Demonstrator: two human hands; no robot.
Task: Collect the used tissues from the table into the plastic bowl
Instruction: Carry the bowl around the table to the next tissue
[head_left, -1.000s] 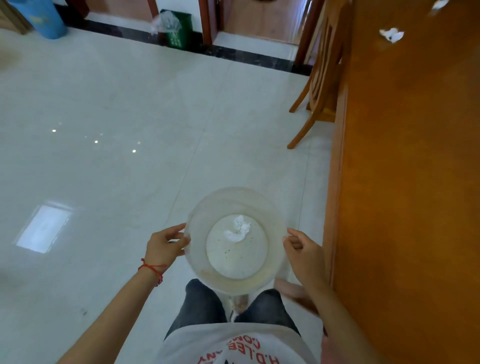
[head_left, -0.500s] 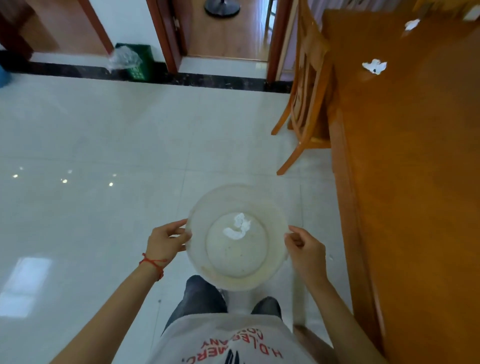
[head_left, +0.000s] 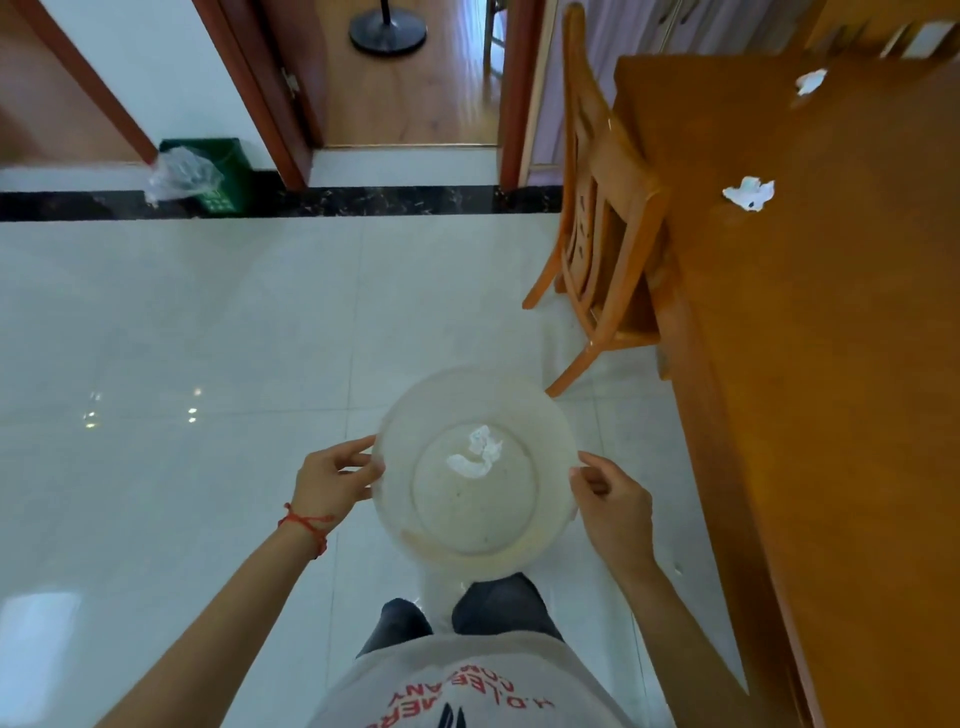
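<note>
Evidently both hands, left and right, are gripping the plastic bowl level by opposite rims, keeping one tissue inside, while two tissues are lying farther along the table.

Both arms reach forward, left hand and right hand apparently pinching with curled fingers.

Shirt print — partly "COMPANY", upside-down
</note>
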